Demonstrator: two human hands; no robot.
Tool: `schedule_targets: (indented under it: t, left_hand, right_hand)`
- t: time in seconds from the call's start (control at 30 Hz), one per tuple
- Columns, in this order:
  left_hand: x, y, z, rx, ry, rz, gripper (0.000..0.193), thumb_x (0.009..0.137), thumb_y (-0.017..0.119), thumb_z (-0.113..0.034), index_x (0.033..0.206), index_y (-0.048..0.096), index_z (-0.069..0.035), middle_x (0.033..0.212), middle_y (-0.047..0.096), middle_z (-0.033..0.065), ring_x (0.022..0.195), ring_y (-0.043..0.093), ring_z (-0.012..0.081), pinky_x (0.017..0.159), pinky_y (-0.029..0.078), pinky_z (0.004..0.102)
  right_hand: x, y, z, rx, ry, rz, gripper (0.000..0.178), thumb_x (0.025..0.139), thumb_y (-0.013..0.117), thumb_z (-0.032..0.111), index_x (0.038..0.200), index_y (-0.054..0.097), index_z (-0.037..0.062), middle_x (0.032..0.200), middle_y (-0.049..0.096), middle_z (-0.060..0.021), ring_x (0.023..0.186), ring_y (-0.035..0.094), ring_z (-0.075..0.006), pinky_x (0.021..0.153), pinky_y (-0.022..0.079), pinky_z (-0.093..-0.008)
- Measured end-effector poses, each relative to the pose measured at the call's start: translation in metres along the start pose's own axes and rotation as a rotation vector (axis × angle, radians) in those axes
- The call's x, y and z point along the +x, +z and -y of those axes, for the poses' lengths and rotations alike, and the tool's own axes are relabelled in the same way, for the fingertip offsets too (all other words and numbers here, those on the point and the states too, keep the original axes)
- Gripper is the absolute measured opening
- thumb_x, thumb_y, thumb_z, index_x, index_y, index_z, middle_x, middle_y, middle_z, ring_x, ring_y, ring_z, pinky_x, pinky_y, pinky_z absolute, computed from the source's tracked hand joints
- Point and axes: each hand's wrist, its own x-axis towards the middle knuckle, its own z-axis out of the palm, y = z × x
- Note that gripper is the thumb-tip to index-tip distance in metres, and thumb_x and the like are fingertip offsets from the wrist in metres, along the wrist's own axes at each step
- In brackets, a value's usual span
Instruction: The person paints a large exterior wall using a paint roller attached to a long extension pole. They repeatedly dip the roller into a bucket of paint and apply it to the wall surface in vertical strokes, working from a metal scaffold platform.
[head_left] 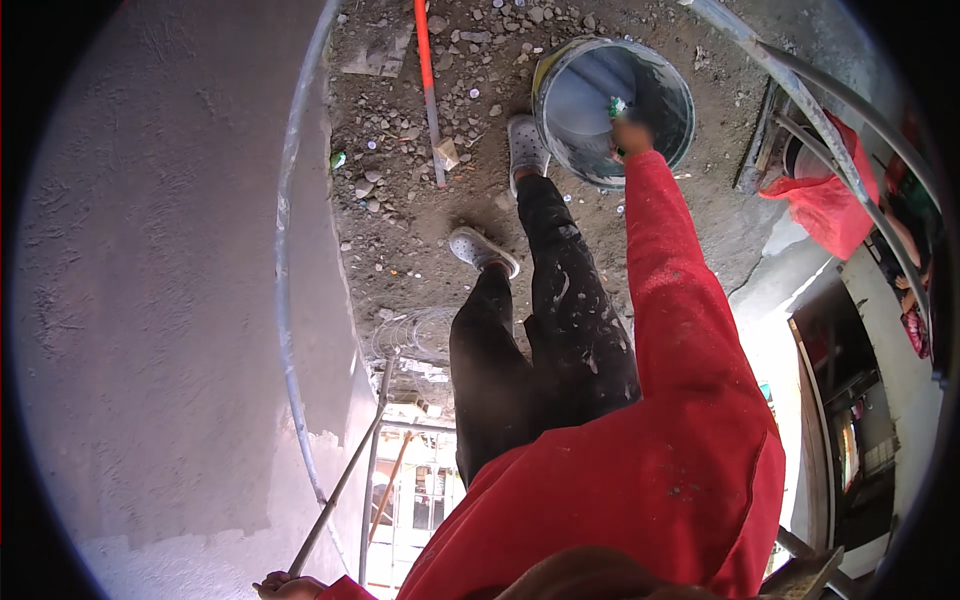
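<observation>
My right hand (632,132), blurred, reaches down inside a large round bucket (687,125) smeared with grey. Its fingers look closed around a small green and white thing (617,106), whose kind I cannot make out. Pale, greyish liquid (585,105) lies in the bucket. At the lower left edge, my left hand (288,588) is curled around the lower end of a thin grey metal pole (340,483); part of that hand is cut off by the picture's edge.
A grey plastered wall (150,300) fills the left, with a bent metal tube (285,250) before it. Rubble (400,130) and an orange-and-grey rod (427,75) lie on the ground. At right are more metal tubes (800,95) and a red plastic bag (825,210).
</observation>
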Motion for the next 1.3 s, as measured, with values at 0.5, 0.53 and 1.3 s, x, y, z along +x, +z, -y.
schedule_targets:
  t: [0.5,0.53,1.3]
  left_hand:
    - [-0.017,0.012,-0.013,-0.079,0.006,-0.025,0.032,0.093,0.058,-0.019,0.065,0.045,-0.009,0.06,0.036,-0.0009,0.05,0.033,0.0109,0.049,0.029,0.0271]
    - [-0.016,-0.007,-0.003,-0.07,-0.017,-0.055,0.03,0.092,0.06,-0.02,0.067,0.051,-0.006,0.062,0.039,-0.0005,0.051,0.035,0.0104,0.049,0.03,0.026]
    - [-0.023,-0.024,-0.012,-0.289,0.32,0.327,0.031,0.095,0.06,-0.025,0.101,0.07,0.004,0.086,0.069,0.0166,0.076,0.066,0.0275,0.07,0.05,0.0392]
  right_hand:
    - [-0.05,-0.033,-0.078,-0.651,-0.367,-0.253,0.045,0.079,0.064,0.038,0.081,0.065,-0.0071,0.084,0.066,-0.0301,0.087,0.065,-0.0478,0.08,0.051,-0.0509]
    - [-0.095,-0.025,-0.081,-0.84,-0.503,-0.335,0.039,0.081,0.063,0.034,0.092,0.064,-0.0028,0.088,0.067,-0.0288,0.086,0.066,-0.0461,0.079,0.052,-0.0519]
    - [-0.372,-0.136,-0.195,0.62,-0.396,0.311,0.018,0.081,0.065,0.013,0.091,0.052,0.0066,0.064,0.049,-0.0024,0.044,0.043,-0.0121,0.039,0.035,-0.0294]
